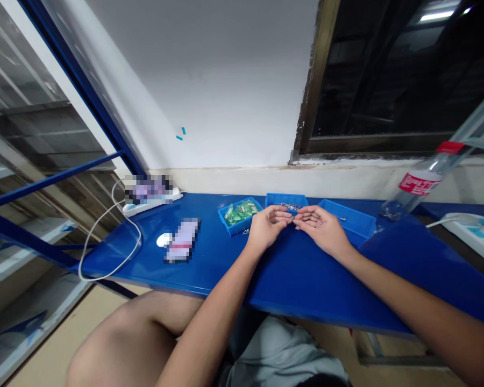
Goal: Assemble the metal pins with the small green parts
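My left hand (pixel 268 228) and my right hand (pixel 323 230) meet fingertip to fingertip above the blue tabletop. Both are closed in a pinch around something tiny that I cannot make out. Just behind the fingers, a middle blue tray (pixel 268 200) holds several slim metal pieces (pixel 292 206). Left of it, a second blue tray (pixel 230 231) contains green pieces (pixel 239 212), seemingly in clear plastic. Partly behind my right hand is a third blue tray (pixel 361 228), where one small metal piece (pixel 342 219) shows.
A blurred-out flat item (pixel 183 240) lies beside a white round object (pixel 164 240) on the left of the table (pixel 218 269). A white cable (pixel 139 236) loops over the left edge. A clear bottle with a red cap (pixel 417 183) and a white power strip (pixel 468 231) are at right.
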`<control>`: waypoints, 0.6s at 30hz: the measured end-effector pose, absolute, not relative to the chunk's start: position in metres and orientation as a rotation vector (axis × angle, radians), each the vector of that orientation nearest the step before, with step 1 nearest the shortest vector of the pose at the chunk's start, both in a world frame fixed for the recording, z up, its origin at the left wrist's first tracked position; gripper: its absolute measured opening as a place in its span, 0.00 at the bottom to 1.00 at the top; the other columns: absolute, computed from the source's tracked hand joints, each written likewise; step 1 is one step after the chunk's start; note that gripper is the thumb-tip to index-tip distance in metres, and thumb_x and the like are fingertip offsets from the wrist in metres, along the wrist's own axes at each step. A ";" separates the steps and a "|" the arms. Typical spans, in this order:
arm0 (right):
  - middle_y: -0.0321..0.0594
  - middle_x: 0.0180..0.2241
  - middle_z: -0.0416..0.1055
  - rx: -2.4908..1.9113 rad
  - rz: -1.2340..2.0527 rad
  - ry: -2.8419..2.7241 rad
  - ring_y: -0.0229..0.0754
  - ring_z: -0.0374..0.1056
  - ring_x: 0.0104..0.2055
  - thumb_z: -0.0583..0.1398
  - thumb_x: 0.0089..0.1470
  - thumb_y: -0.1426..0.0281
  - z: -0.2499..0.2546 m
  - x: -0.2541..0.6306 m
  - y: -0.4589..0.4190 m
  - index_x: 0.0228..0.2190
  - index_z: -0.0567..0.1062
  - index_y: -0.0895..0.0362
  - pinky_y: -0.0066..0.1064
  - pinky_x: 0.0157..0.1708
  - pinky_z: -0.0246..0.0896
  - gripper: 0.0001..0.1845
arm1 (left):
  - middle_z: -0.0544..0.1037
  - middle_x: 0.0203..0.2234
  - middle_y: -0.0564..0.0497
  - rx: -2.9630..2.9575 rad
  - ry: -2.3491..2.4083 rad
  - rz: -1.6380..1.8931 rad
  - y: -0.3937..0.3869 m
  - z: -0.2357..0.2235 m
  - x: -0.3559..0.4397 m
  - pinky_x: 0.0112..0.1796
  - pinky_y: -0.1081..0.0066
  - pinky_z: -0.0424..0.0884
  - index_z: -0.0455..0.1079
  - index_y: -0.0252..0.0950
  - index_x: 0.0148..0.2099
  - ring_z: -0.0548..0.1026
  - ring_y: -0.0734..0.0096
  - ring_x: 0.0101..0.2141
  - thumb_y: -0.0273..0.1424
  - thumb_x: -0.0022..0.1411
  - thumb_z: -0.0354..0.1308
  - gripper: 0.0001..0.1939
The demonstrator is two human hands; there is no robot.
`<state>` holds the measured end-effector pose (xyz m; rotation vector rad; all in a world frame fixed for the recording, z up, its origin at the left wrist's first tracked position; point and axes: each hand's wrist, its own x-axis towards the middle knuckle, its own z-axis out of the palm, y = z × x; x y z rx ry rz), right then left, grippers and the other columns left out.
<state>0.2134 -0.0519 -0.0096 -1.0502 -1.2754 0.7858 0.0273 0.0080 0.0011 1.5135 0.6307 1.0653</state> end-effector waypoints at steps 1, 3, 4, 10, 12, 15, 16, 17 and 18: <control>0.43 0.38 0.79 -1.044 0.786 -1.274 0.49 0.79 0.43 0.74 0.49 0.51 -0.009 0.213 -0.052 0.42 0.76 0.53 0.44 0.43 0.82 0.26 | 0.85 0.43 0.39 1.494 0.628 1.062 0.008 0.002 0.027 0.50 0.60 0.80 0.73 0.30 0.51 0.85 0.65 0.41 0.20 0.59 0.68 0.17; 0.43 0.38 0.79 -1.032 0.783 -1.279 0.48 0.79 0.43 0.75 0.50 0.52 -0.009 0.214 -0.053 0.42 0.76 0.53 0.44 0.43 0.82 0.26 | 0.85 0.43 0.39 1.465 0.613 1.050 0.008 0.004 0.026 0.50 0.60 0.80 0.73 0.30 0.51 0.85 0.65 0.41 0.21 0.58 0.70 0.18; 0.43 0.38 0.79 -1.031 0.779 -1.286 0.49 0.79 0.44 0.74 0.50 0.52 -0.009 0.214 -0.053 0.43 0.75 0.52 0.44 0.43 0.82 0.25 | 0.85 0.42 0.40 1.455 0.602 1.041 0.008 0.005 0.026 0.50 0.60 0.80 0.73 0.31 0.51 0.85 0.65 0.41 0.22 0.58 0.71 0.19; 0.45 0.40 0.79 -1.049 0.712 -1.318 0.50 0.78 0.45 0.73 0.53 0.55 -0.009 0.214 -0.053 0.43 0.76 0.53 0.39 0.38 0.80 0.22 | 0.86 0.41 0.41 1.434 0.551 1.036 0.006 0.007 0.027 0.51 0.60 0.79 0.73 0.31 0.50 0.85 0.65 0.41 0.27 0.57 0.73 0.21; 0.45 0.40 0.79 -1.043 0.670 -1.333 0.49 0.78 0.45 0.72 0.54 0.55 -0.009 0.215 -0.054 0.43 0.76 0.53 0.39 0.40 0.79 0.21 | 0.86 0.41 0.41 1.437 0.543 1.047 0.005 0.008 0.027 0.51 0.60 0.79 0.73 0.31 0.50 0.85 0.65 0.41 0.26 0.57 0.73 0.20; 0.45 0.41 0.79 -1.050 0.604 -1.356 0.48 0.78 0.44 0.72 0.55 0.56 -0.008 0.216 -0.054 0.43 0.77 0.52 0.41 0.42 0.78 0.19 | 0.85 0.40 0.42 1.450 0.539 1.062 0.005 0.008 0.027 0.51 0.61 0.79 0.72 0.31 0.49 0.85 0.66 0.40 0.25 0.57 0.72 0.19; 0.45 0.42 0.79 -1.060 0.588 -1.362 0.48 0.78 0.43 0.71 0.56 0.56 -0.008 0.216 -0.054 0.43 0.77 0.52 0.41 0.42 0.78 0.19 | 0.85 0.40 0.42 1.461 0.540 1.068 0.004 0.008 0.028 0.51 0.61 0.79 0.72 0.31 0.49 0.84 0.66 0.40 0.25 0.58 0.72 0.18; 0.45 0.42 0.79 -1.070 0.576 -1.368 0.48 0.78 0.43 0.71 0.56 0.56 -0.008 0.216 -0.055 0.43 0.77 0.52 0.41 0.42 0.78 0.19 | 0.85 0.40 0.42 1.474 0.543 1.073 0.004 0.008 0.028 0.51 0.61 0.79 0.72 0.32 0.48 0.84 0.66 0.41 0.25 0.58 0.71 0.17; 0.45 0.42 0.79 -1.079 0.566 -1.374 0.48 0.78 0.42 0.71 0.56 0.55 -0.007 0.216 -0.055 0.43 0.77 0.52 0.42 0.42 0.78 0.19 | 0.85 0.40 0.42 1.488 0.547 1.076 0.004 0.008 0.028 0.51 0.61 0.79 0.72 0.32 0.48 0.84 0.66 0.41 0.25 0.59 0.71 0.16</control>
